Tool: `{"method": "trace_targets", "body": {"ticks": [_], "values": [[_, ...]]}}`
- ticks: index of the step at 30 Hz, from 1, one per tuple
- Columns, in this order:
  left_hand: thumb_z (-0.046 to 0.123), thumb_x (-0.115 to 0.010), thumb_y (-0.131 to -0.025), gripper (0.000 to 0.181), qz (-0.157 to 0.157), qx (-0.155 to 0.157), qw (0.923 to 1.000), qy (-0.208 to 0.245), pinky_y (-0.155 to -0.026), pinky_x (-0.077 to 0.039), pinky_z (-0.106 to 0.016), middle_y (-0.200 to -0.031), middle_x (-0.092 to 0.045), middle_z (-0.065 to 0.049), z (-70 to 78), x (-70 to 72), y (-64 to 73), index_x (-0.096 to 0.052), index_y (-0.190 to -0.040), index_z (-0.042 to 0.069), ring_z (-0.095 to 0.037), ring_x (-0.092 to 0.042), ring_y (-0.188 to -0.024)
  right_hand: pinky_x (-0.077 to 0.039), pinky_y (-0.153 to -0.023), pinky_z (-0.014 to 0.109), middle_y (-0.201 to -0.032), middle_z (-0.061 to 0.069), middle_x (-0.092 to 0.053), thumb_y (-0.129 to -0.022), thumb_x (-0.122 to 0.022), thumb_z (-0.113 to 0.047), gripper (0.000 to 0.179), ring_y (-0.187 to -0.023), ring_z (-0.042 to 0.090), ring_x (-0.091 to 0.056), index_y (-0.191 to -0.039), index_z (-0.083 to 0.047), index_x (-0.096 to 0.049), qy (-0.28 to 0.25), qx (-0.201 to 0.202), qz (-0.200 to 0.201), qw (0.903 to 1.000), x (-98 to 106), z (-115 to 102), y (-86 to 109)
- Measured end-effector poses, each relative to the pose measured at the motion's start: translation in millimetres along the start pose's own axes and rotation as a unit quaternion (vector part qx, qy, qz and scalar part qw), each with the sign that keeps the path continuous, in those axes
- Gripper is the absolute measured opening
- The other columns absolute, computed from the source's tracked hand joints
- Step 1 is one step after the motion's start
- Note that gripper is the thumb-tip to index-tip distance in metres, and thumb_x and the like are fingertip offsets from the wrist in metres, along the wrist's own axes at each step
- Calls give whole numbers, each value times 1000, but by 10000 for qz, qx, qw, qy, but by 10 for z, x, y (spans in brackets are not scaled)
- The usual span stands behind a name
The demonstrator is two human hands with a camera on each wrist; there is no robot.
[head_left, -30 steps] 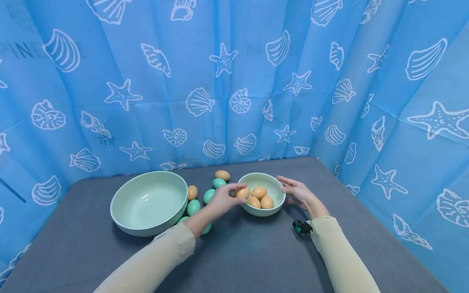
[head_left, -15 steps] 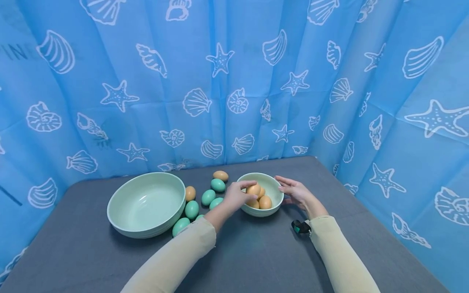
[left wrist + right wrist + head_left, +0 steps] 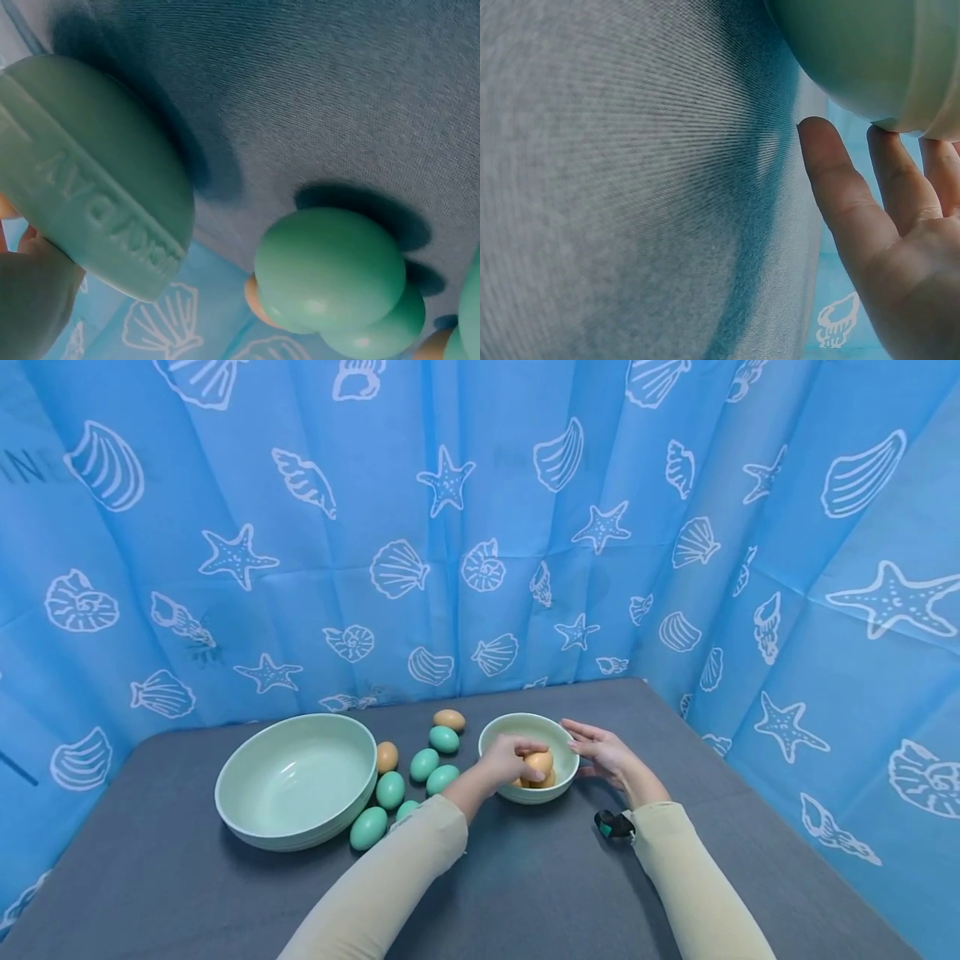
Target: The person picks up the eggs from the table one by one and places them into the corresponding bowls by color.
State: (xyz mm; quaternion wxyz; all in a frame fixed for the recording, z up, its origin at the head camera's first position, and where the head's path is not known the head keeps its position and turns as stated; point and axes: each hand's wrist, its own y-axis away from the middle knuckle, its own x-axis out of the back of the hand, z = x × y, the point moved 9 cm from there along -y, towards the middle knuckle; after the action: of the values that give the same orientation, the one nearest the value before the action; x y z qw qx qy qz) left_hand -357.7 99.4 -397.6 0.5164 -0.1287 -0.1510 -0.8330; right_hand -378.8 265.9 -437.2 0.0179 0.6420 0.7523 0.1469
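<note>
Backdrop: blue curtain (image 3: 480, 618), softly pleated fabric with white shell and starfish prints. Desk (image 3: 525, 885): grey, woven-looking cover, fine ribbing in the wrist views.

Large bowl (image 3: 300, 842): pale green, round, glossy inside; stands on the left of the desk, no eggs visible in it.

Small bowl (image 3: 527, 797): same pale green, smooth, raised lettering outside, partly legible; between the hands.

Right hand (image 3: 613, 757): fingers nearly straight, some fingertips touching the small bowl's outer wall, no grip closed. Left hand (image 3: 504, 762): inside the rim, pinching a brown egg (image 3: 538, 763) between thumb and fingers. Whether that egg rests on those below: cannot tell.

Eggs: smooth ovals, slight sheen. More brown ones lie under the held egg, count hidden. On the desk: two brown eggs (image 3: 448, 720), one against the large bowl, and six green eggs (image 3: 424, 764) visible, one partly behind the left sleeve (image 3: 390, 881).

Progress (judgement): partway. Most brown eggs appear gathered in the small bowl; two brown outside, green ones unplaced.
</note>
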Motion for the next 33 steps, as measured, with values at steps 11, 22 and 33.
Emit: {"method": "trace_targets", "body": {"ticks": [11, 22, 33], "values": [[0, -73, -89, 41, -1091, -434, 9914, -582, -99, -50, -36, -130, -64, -10, 5, -132, 39, -69, -129, 7, -19, -55, -106, -39, -109, 64, -166, 17, -18, -106, -49, -15, 61, -150, 42, -24, -160, -5, -21, -20, 139, -189, 9997, -32, -28, 39], [2, -70, -92, 38, -1007, -191, 9929, -609, -91, -49, -33, -126, -66, -9, -26, -142, 42, -68, -130, 7, -17, -50, -101, -39, -110, 64, -166, 17, -16, -107, -49, -16, 62, -150, 41, -22, -160, -6, -20, -17, 117, -162, 9998, -26, -31, 48], [1, -64, -96, 36, -952, -218, 9922, -779, -108, -45, -44, -130, -66, -12, 2, -138, 101, -66, -131, 1, -22, -56, -114, -38, -110, 64, -166, 17, -16, -107, -48, -15, 61, -151, 42, -20, -160, -5, -20, -31, 125, -185, 9997, -19, -16, 31]]}}
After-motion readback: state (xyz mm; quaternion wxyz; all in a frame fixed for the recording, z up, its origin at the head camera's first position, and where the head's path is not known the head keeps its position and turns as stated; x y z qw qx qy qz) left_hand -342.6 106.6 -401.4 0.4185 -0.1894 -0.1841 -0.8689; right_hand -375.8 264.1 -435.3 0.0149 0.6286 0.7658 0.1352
